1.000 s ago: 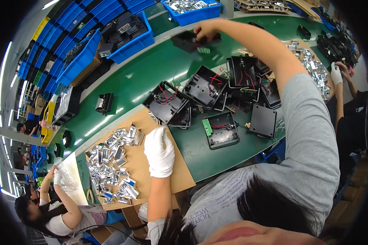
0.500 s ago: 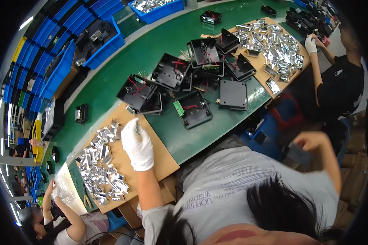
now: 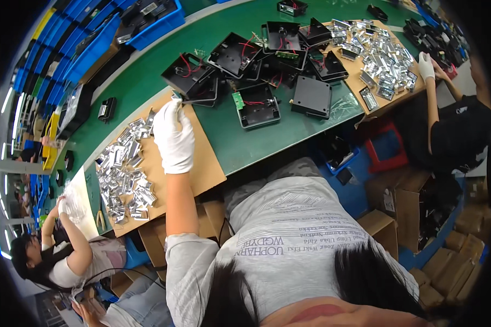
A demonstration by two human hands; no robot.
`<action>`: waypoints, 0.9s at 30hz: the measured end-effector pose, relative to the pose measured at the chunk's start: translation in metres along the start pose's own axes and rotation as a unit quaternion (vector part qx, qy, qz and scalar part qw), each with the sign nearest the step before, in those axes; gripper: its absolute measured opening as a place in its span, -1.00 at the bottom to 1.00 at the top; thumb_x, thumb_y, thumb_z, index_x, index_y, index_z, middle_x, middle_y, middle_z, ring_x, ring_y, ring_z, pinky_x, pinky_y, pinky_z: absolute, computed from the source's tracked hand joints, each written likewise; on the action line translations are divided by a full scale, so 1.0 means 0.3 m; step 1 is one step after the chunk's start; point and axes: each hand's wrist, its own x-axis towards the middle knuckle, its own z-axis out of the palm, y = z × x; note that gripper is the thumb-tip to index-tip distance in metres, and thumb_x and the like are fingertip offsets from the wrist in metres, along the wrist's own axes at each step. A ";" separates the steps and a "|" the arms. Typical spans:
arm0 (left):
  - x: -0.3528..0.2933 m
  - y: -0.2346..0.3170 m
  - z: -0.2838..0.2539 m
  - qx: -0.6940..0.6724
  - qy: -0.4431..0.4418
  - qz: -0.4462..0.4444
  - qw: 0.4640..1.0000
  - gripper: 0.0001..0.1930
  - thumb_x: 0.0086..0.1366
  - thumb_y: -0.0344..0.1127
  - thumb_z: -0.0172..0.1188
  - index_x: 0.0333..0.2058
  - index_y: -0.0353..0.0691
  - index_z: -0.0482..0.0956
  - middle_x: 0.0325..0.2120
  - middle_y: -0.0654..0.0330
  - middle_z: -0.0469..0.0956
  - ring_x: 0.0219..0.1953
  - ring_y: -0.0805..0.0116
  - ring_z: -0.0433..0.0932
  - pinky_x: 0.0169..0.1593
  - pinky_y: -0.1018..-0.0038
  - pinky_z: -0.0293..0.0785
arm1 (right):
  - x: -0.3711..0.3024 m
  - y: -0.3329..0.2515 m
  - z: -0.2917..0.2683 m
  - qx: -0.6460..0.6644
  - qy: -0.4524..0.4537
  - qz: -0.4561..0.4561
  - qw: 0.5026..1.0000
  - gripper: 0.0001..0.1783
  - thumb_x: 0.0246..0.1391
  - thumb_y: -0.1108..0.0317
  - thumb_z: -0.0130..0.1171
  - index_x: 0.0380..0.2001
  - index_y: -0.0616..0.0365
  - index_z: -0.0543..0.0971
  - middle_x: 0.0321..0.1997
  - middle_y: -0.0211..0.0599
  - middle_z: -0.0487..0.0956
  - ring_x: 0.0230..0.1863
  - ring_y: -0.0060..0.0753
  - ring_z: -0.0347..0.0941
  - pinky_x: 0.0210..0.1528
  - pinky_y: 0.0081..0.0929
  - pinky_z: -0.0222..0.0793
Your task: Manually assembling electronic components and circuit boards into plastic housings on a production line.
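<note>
My left hand (image 3: 173, 139), in a white glove, is raised over the cardboard sheet (image 3: 204, 163) on the green bench. Its fingers are curled and pinched at the tips; whatever they hold, if anything, is too small to name. Just left of it lies a heap of shiny silver metal parts (image 3: 126, 158). Beyond the fingertips rests an open black plastic case (image 3: 185, 76) with red wires. Further right, another open black case (image 3: 259, 109) has a small green circuit board (image 3: 238, 101) at its edge. My right hand is out of the picture.
A closed black case (image 3: 312, 97) lies near the bench's front edge. Right of the piled cases, a second cardboard sheet carries more silver parts (image 3: 384, 60). Co-workers sit at the left and right. Blue bins (image 3: 155, 24) stand along the back, and cartons (image 3: 420, 204) on the right.
My bare right hand, blurred at the right before, has left the picture. My left hand stays over the cardboard, its fingertips nearer the black case. The whole view has shifted.
</note>
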 end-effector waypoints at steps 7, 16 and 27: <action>0.162 0.039 0.027 0.131 -0.036 0.064 0.989 -0.63 0.13 -0.20 0.43 -0.07 -0.09 0.66 0.10 0.14 0.56 0.22 0.04 0.44 0.26 0.13 0.37 | 0.283 0.179 -0.011 0.017 0.023 0.056 0.998 -0.62 0.19 0.07 0.18 -0.22 0.14 0.77 -0.30 -0.28 0.74 -0.33 -0.28 0.58 -0.13 -0.34 0.51; 0.027 0.176 -0.164 0.128 -0.045 0.058 0.989 -0.75 0.03 -0.16 0.48 -0.37 -0.10 0.64 -0.20 0.28 0.60 0.06 0.11 0.54 0.22 0.19 0.34 | -0.095 -0.859 -0.218 -0.170 0.257 -0.374 0.875 -0.85 0.14 0.41 0.23 -0.24 0.15 0.69 -0.35 -0.30 0.69 -0.38 -0.22 0.56 -0.29 -0.32 0.44; -0.365 0.378 -0.210 0.036 -0.155 -0.147 0.976 -0.70 0.03 -0.10 0.49 -0.30 -0.05 0.64 -0.29 0.31 0.57 -0.16 0.20 0.54 0.11 0.23 0.35 | 0.105 -1.660 -0.292 -0.204 0.354 -0.611 0.678 -0.77 0.24 0.51 0.16 -0.07 0.17 0.68 -0.16 -0.30 0.69 -0.23 -0.26 0.58 -0.18 -0.37 0.47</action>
